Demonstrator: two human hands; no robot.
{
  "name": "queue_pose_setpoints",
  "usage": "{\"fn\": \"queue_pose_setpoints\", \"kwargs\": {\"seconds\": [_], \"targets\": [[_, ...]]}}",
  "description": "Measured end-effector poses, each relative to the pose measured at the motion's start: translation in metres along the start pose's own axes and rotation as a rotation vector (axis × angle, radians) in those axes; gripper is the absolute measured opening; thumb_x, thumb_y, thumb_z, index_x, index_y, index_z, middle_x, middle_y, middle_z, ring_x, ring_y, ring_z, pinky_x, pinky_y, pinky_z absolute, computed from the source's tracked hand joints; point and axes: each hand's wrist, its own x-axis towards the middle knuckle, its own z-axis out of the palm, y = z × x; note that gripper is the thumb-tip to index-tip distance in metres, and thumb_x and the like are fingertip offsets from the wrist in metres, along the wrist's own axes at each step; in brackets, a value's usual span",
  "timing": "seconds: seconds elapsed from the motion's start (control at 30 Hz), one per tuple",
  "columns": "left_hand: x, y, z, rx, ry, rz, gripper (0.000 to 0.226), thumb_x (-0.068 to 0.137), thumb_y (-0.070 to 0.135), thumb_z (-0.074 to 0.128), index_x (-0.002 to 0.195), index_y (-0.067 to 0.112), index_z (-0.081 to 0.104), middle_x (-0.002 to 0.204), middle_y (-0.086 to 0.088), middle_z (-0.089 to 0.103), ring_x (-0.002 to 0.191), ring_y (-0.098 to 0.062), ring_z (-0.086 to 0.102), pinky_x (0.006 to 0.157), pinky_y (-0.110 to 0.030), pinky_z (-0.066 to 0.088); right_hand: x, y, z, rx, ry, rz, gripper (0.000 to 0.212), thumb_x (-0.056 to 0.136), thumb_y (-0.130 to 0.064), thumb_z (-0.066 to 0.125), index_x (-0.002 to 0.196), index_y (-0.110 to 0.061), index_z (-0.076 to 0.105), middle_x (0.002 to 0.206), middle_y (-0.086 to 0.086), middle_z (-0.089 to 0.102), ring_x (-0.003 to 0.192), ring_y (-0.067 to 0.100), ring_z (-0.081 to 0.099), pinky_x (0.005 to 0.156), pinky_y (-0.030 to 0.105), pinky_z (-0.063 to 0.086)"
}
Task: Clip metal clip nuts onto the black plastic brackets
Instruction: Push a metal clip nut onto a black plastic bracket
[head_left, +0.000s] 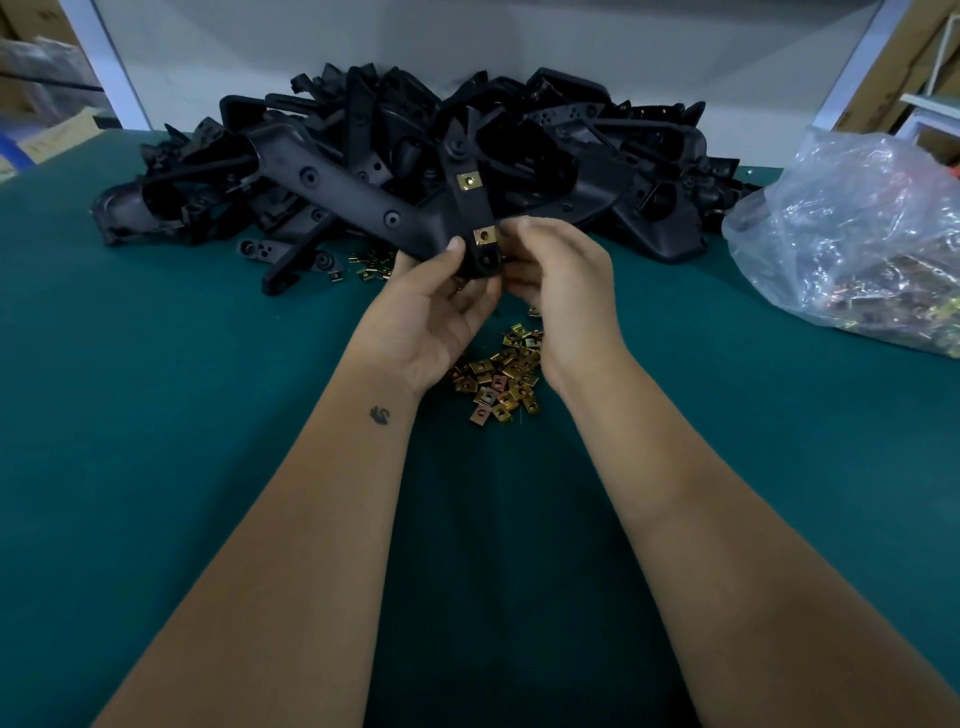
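A black plastic bracket (470, 208) is held up above the green table, its long arm pointing away from me. My left hand (434, 306) grips its near end, thumb on the front face. Two brass clip nuts sit on the arm: one higher up (468, 180), one near the bottom (484, 236). My right hand (558, 278) is at the bracket's right edge, its fingertips curled against the lower clip nut. A loose heap of brass clip nuts (501, 379) lies on the table under my wrists.
A big pile of black brackets (363, 156) fills the back of the green table (156, 389). A few more clip nuts (371, 265) lie by the pile. A clear plastic bag (857, 234) holding metal parts sits at the right. A white wall stands behind.
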Motion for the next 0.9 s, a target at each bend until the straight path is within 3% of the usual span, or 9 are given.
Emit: {"fn": "queue_pose_setpoints", "kwargs": {"seconds": [0.13, 0.3, 0.4, 0.5, 0.63, 0.9], "targets": [[0.002, -0.001, -0.001, -0.004, -0.02, 0.023, 0.022, 0.099, -0.001, 0.048, 0.108, 0.016, 0.058, 0.094, -0.007, 0.074, 0.087, -0.02, 0.067, 0.079, -0.032, 0.06, -0.006, 0.003, 0.0, -0.269, -0.017, -0.193, 0.014, 0.094, -0.022, 0.062, 0.084, -0.015, 0.07, 0.079, -0.009, 0.067, 0.077, 0.0, 0.061, 0.073, 0.018, 0.049], [0.002, -0.003, -0.001, 0.109, -0.025, 0.023, 0.034, 0.1, -0.005, 0.042, 0.123, 0.016, 0.055, 0.099, -0.007, 0.072, 0.106, -0.027, 0.056, 0.089, -0.037, 0.057, -0.011, 0.007, 0.002, -0.706, -0.013, -0.433, 0.021, 0.088, -0.034, 0.067, 0.089, -0.013, 0.067, 0.091, -0.005, 0.061, 0.087, 0.011, 0.058, 0.074, 0.028, 0.048], [0.002, -0.002, 0.0, 0.112, -0.019, 0.018, 0.033, 0.1, -0.004, 0.043, 0.121, 0.018, 0.056, 0.095, -0.005, 0.074, 0.098, -0.021, 0.063, 0.081, -0.034, 0.06, -0.011, 0.006, 0.001, -0.88, 0.006, -0.539, 0.027, 0.091, -0.037, 0.063, 0.086, -0.011, 0.067, 0.086, -0.003, 0.061, 0.084, 0.014, 0.055, 0.069, 0.03, 0.044], [0.001, -0.002, 0.002, 0.11, -0.018, 0.01, 0.029, 0.1, -0.003, 0.045, 0.119, 0.017, 0.056, 0.091, -0.004, 0.076, 0.085, -0.016, 0.073, 0.072, -0.03, 0.06, -0.01, 0.005, -0.001, -0.926, 0.032, -0.568, 0.03, 0.093, -0.037, 0.06, 0.083, -0.01, 0.068, 0.079, -0.003, 0.059, 0.076, 0.014, 0.053, 0.062, 0.028, 0.036], [0.001, -0.003, 0.003, 0.092, -0.022, 0.014, 0.028, 0.1, -0.002, 0.045, 0.116, 0.018, 0.058, 0.092, -0.003, 0.076, 0.084, -0.015, 0.074, 0.072, -0.029, 0.06, -0.01, 0.003, -0.001, -0.91, 0.036, -0.549, 0.033, 0.093, -0.036, 0.06, 0.076, -0.009, 0.065, 0.071, -0.004, 0.053, 0.067, 0.013, 0.048, 0.056, 0.028, 0.027], [0.002, -0.002, 0.004, 0.101, -0.006, -0.011, 0.037, 0.102, -0.004, 0.037, 0.119, 0.02, 0.06, 0.1, -0.004, 0.075, 0.088, -0.017, 0.074, 0.07, -0.029, 0.059, -0.013, 0.002, 0.002, -0.78, 0.045, -0.425, 0.027, 0.089, -0.046, 0.062, 0.096, -0.02, 0.066, 0.092, -0.009, 0.061, 0.084, 0.008, 0.057, 0.073, 0.032, 0.05]]}}
